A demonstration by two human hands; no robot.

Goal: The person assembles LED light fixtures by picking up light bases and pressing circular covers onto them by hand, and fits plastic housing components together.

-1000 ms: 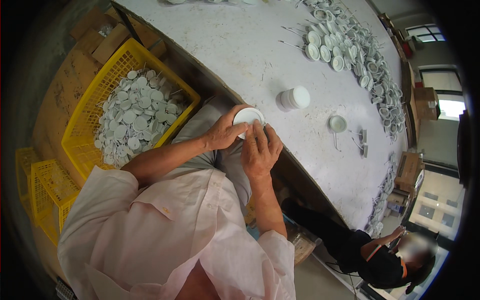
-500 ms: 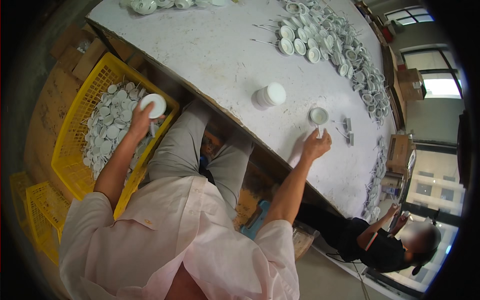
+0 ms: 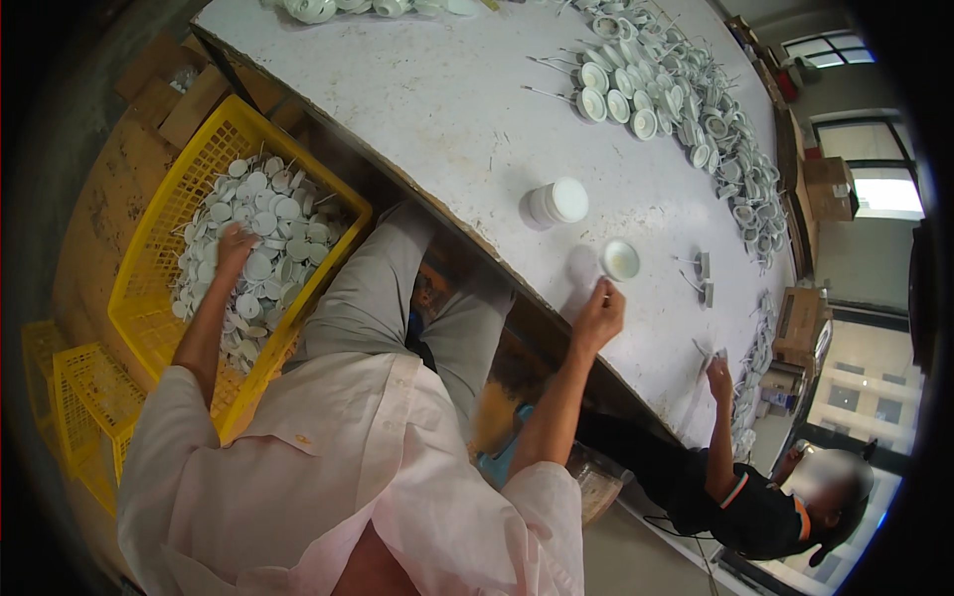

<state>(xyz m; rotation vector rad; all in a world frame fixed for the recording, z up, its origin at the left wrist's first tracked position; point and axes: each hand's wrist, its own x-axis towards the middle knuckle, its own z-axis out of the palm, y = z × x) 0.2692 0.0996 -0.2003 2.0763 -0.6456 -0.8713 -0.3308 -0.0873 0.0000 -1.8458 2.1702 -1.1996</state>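
My left hand (image 3: 237, 246) has reached into the yellow basket (image 3: 139, 298), onto a heap of white round discs with short wires (image 3: 260, 221). Its fingertips are lost among the discs, so a grip cannot be made out. Over the table my right hand (image 3: 601, 316) is closed in a pinch at the near edge of a round white lamp housing (image 3: 620, 260), whose hollow face shows upward. Just beyond it stands a short stack of white discs (image 3: 562, 202).
A large pile of white round lamp fittings (image 3: 676, 99) covers the far right of the white table (image 3: 427, 129). Two small grey blocks with wires (image 3: 706, 278) lie to the right. A co-worker in black (image 3: 755, 507) reaches over the table's right end. Yellow crates (image 3: 89, 397) stand at lower left.
My left hand has gone down into the disc heap, and the white disc it held no longer shows in it. My right hand has drawn slightly left and nearer with the housing. The co-worker's arm has reached out.
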